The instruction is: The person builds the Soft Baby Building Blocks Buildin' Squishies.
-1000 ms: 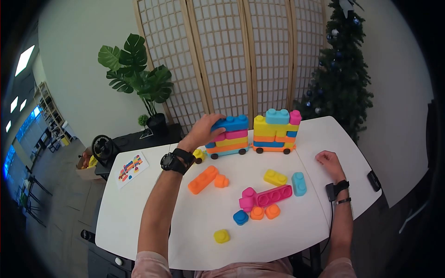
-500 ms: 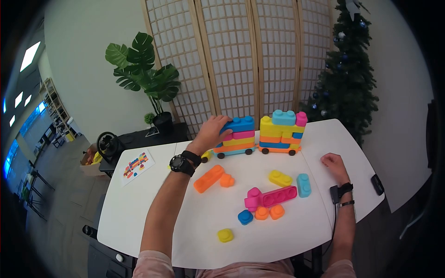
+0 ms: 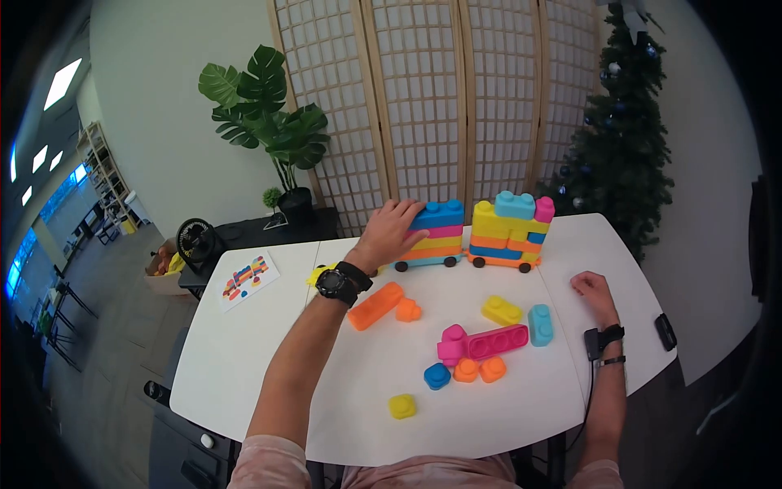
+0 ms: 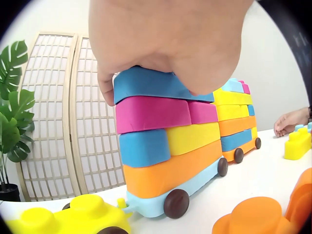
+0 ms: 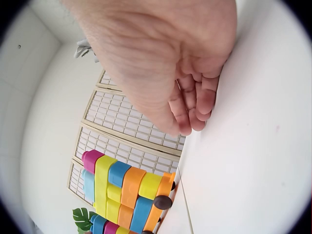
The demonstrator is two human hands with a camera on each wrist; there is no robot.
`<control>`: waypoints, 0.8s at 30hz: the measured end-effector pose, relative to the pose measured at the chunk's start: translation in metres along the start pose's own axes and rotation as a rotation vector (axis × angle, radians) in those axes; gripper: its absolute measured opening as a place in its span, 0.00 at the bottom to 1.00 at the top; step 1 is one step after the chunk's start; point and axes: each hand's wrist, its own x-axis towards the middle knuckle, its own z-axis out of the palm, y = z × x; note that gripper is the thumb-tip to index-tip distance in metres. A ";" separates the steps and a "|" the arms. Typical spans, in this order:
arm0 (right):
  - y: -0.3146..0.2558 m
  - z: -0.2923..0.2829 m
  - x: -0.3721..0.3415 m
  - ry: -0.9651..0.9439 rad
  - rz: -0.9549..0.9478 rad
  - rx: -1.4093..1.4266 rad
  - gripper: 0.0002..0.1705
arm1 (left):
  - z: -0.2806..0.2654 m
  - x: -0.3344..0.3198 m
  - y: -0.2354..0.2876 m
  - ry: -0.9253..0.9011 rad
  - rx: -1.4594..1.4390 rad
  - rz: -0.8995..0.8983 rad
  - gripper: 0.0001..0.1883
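Note:
My left hand (image 3: 393,235) grips the long blue block (image 3: 440,213) on top of the left block wagon, thumb on the near side and fingers over the far side. Below that block are pink, yellow, blue and orange layers on a light blue wheeled base (image 4: 152,206). A yellow wheeled piece (image 4: 80,214) sits at its front, partly behind my wrist in the head view. The second block wagon (image 3: 507,236) stands right behind it in line. My right hand (image 3: 597,295) rests on the table at the right, fingers loosely curled, holding nothing.
Loose blocks lie on the white table (image 3: 350,424): a long orange one (image 3: 375,306), a pink one (image 3: 498,341), a yellow one (image 3: 502,310), a light blue one (image 3: 540,325) and several small ones. A picture sheet (image 3: 250,279) lies at the left.
The head view has swung left, so the scene sits further right. My left hand stays on the blue block, and my right hand keeps its place on the table.

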 end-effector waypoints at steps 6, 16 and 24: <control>0.005 -0.002 0.002 -0.008 0.007 -0.012 0.10 | -0.015 0.004 0.000 -0.070 -0.062 -0.068 0.44; 0.006 -0.002 0.002 -0.005 0.020 -0.023 0.10 | -0.066 -0.019 0.043 -0.382 -0.188 0.135 0.33; 0.016 -0.004 0.007 -0.001 -0.001 0.004 0.10 | -0.025 -0.077 0.059 -0.741 0.028 0.188 0.27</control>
